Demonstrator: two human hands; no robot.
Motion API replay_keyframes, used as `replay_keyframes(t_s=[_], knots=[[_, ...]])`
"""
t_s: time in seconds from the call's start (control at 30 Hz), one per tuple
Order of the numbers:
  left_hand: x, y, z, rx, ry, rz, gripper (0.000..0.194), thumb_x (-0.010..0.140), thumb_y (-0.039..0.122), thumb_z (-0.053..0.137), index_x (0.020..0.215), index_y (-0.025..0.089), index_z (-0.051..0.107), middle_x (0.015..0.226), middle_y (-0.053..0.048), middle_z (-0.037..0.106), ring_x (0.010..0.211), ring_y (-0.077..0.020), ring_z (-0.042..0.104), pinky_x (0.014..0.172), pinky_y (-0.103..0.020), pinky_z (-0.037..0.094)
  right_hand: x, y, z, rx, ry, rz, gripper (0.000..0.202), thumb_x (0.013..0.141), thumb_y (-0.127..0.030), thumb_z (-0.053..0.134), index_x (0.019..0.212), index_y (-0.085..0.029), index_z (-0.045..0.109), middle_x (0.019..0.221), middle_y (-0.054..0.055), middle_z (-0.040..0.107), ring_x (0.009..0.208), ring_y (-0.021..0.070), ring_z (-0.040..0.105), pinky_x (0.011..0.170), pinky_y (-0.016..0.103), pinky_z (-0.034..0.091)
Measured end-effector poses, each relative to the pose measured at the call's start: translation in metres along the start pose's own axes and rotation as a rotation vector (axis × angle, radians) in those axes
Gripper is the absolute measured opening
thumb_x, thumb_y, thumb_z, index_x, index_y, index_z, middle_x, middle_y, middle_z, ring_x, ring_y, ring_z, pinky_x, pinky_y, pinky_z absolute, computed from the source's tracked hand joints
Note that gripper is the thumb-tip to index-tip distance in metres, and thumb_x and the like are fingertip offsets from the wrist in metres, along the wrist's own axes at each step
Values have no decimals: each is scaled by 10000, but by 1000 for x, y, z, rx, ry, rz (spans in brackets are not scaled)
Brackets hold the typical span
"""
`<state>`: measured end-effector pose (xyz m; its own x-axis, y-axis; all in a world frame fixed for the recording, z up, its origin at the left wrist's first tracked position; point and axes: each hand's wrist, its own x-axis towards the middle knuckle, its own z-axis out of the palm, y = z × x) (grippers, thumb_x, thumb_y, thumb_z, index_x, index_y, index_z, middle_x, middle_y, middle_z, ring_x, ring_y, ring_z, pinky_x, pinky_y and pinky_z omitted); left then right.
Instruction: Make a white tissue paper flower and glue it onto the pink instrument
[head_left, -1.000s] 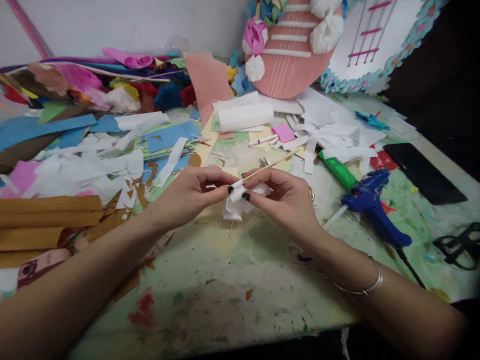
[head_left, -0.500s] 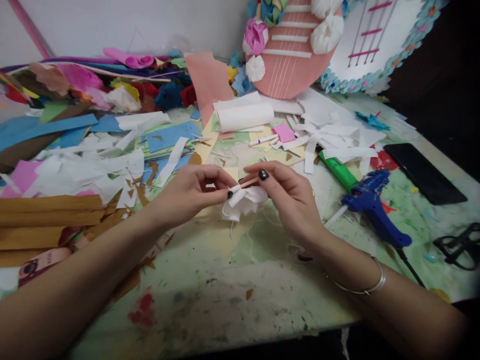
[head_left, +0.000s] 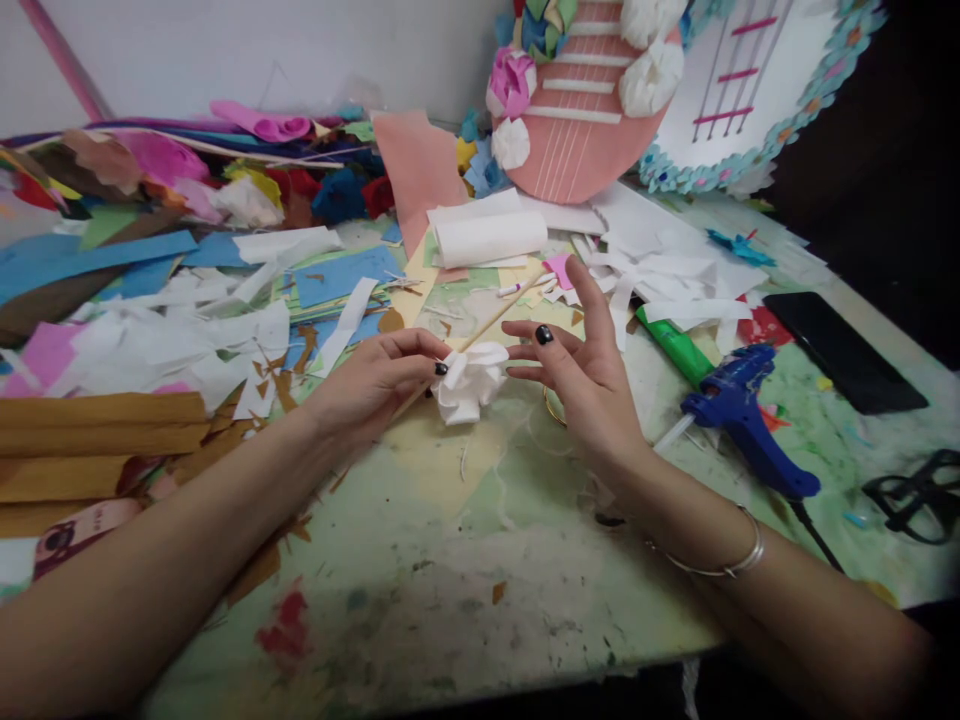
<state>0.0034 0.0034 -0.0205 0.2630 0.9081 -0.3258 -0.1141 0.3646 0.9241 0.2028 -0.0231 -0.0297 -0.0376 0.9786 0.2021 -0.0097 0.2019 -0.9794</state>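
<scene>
In the head view, my left hand (head_left: 367, 390) pinches the edge of a ruffled white paper flower (head_left: 469, 388) between thumb and fingers. A thin wooden stick (head_left: 501, 315) passes behind the flower and slants up to the right; its lower end comes out under my left hand. Just right of the flower is my right hand (head_left: 589, 375), its fingers spread and holding nothing. Whether its fingertips brush the petals, I cannot tell. Beyond the hands lies a roll of white paper (head_left: 491, 240).
To the right are a blue glue gun (head_left: 739, 410), a black phone (head_left: 847, 350) and black-handled scissors (head_left: 915, 495). White paper scraps (head_left: 180, 330) and folded brown paper (head_left: 97, 430) cover the left side. A pink guitar-shaped decoration (head_left: 577, 150) stands at the back.
My right hand has let go of the stick and opened its fingers. The stick now points up and away to the right, and the flower has turned, showing its ruffled petals more.
</scene>
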Motion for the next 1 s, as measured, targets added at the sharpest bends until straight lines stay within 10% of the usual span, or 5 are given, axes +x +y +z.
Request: replay_keyframes(t_s=[0.33,1.0], knots=[[5,-6,-9,-117,34,71,140,598,55,718,706,132,673,664,-10,668,600,-91,589,606,-189,455,1,8,3,86,-6,184,474,894,-444,534,1295,-227,401,1104,110,644,929,224,660,814,414,552],[0,-11,-2,-153,-10,10,143,610,80,742,727,122,672,670,-8,656,618,-89,575,622,-205,448,2,11,4,117,-34,189,355,897,-461,542,1157,-222,506,1050,84,628,897,184,630,808,371,541]])
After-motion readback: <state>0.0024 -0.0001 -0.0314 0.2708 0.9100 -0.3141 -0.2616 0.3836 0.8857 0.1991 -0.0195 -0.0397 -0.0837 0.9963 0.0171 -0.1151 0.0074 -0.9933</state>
